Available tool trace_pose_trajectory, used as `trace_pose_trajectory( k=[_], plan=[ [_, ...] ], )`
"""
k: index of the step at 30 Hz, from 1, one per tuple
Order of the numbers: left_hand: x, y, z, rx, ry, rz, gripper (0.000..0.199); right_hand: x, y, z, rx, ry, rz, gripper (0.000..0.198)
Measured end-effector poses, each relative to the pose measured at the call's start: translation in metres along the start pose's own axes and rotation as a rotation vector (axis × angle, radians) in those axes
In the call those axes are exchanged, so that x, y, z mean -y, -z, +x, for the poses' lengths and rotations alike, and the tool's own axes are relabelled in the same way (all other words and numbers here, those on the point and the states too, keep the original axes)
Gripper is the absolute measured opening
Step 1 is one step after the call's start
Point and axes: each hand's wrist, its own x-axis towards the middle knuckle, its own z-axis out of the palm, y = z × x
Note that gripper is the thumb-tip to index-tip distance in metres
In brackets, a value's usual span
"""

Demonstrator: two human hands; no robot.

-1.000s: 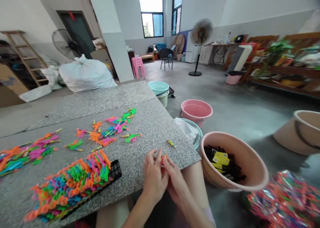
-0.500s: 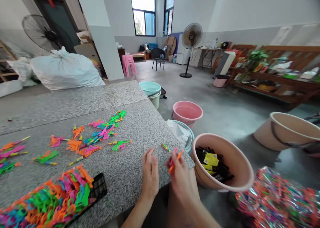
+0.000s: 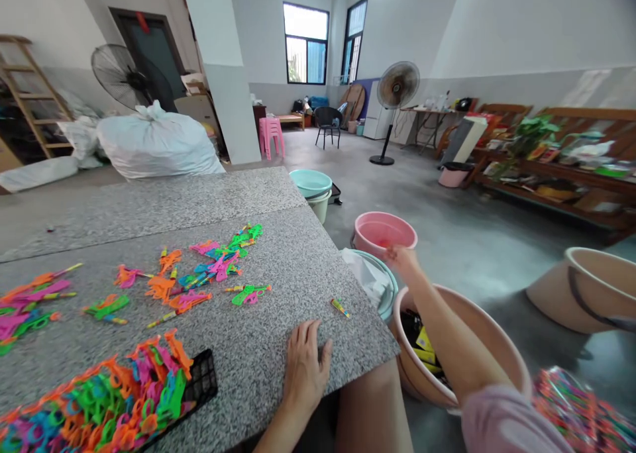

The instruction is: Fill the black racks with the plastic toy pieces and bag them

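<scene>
My left hand [image 3: 304,367] lies on the speckled granite table [image 3: 278,254] near its front edge, fingers stretched out, holding nothing. A small yellow-and-green patterned stick [image 3: 340,307] rests on the stone to its right. My right arm reaches across the large peach tub [image 3: 477,334]; my right hand [image 3: 401,259] is at the near rim of the pink bucket [image 3: 370,222]. Its fingers are blurred, so what they hold cannot be made out. An orange spot shows inside the bucket by the fingertips. Several small colourful plastic toy guns [image 3: 251,294] with patterned sticks lie across the table.
A black basket [image 3: 203,377] heaped with toy guns is at front left. Black items with yellow labels [image 3: 424,347] lie in the peach tub. A pale blue-green bucket with white plastic [image 3: 368,277] stands beside the table. Shiny wrapped toys [image 3: 581,406] are at lower right.
My right hand has moved from the table corner, where it held pink and orange plastic pieces, out to the pink bucket. My left hand has flattened onto the table. The view has shifted.
</scene>
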Motion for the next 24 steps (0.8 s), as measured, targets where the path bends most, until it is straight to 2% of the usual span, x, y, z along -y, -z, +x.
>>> trace_pose_trajectory(
  k=[3, 4, 6, 8, 9, 11, 13, 15, 17, 18, 19, 20, 21, 23, 24],
  plan=[
    [-0.005, 0.005, 0.003, 0.014, 0.058, -0.105, 0.035, -0.022, -0.001, -0.058, 0.088, -0.026, -0.076, 0.043],
    [-0.007, 0.006, 0.004, 0.017, 0.076, -0.135, 0.034, -0.027, -0.002, -0.079, 0.149, 0.017, -0.129, 0.046],
    [-0.008, 0.008, 0.005, 0.018, 0.099, -0.176, 0.034, -0.032, -0.005, -0.119, 0.358, 0.204, -0.339, 0.047],
    [-0.009, 0.007, 0.006, 0.005, 0.122, -0.213, 0.033, -0.032, -0.013, -0.150, 0.442, 0.339, -0.537, 0.039],
    [-0.010, 0.008, 0.005, -0.007, 0.139, -0.238, 0.033, -0.031, -0.018, -0.162, 0.435, 0.355, -0.592, 0.033],
    [-0.015, 0.012, 0.003, -0.041, 0.179, -0.280, 0.038, -0.020, -0.030, -0.185, 0.404, 0.331, -0.584, 0.028],
    [-0.023, 0.027, -0.001, -0.074, 0.234, -0.378, 0.047, 0.002, -0.040, -0.210, 0.447, 0.331, -0.441, 0.027],
    [-0.035, 0.057, -0.008, -0.084, 0.302, -0.628, 0.053, 0.034, -0.046, -0.237, 0.574, 0.417, -0.258, 0.023],
    [-0.046, 0.101, -0.021, -0.063, 0.354, -0.887, 0.052, 0.065, -0.046, -0.256, 0.782, 0.525, -0.132, 0.017],
    [-0.050, 0.126, -0.030, -0.071, 0.350, -0.912, 0.048, 0.076, -0.046, -0.259, 0.869, 0.526, -0.073, 0.021],
    [-0.052, 0.154, -0.040, -0.103, 0.332, -0.867, 0.044, 0.082, -0.047, -0.259, 0.890, 0.490, -0.009, 0.027],
    [-0.051, 0.182, -0.051, -0.113, 0.305, -0.778, 0.040, 0.082, -0.051, -0.254, 0.848, 0.421, 0.041, 0.033],
    [-0.047, 0.210, -0.061, -0.061, 0.280, -0.662, 0.036, 0.077, -0.057, -0.246, 0.772, 0.336, 0.050, 0.037],
    [-0.027, 0.270, -0.074, 0.156, 0.275, -0.488, 0.032, 0.051, -0.075, -0.226, 0.606, 0.185, -0.076, 0.042],
    [-0.013, 0.302, -0.076, 0.166, 0.313, -0.406, 0.034, 0.034, -0.085, -0.217, 0.543, 0.150, -0.175, 0.044]
  ],
)
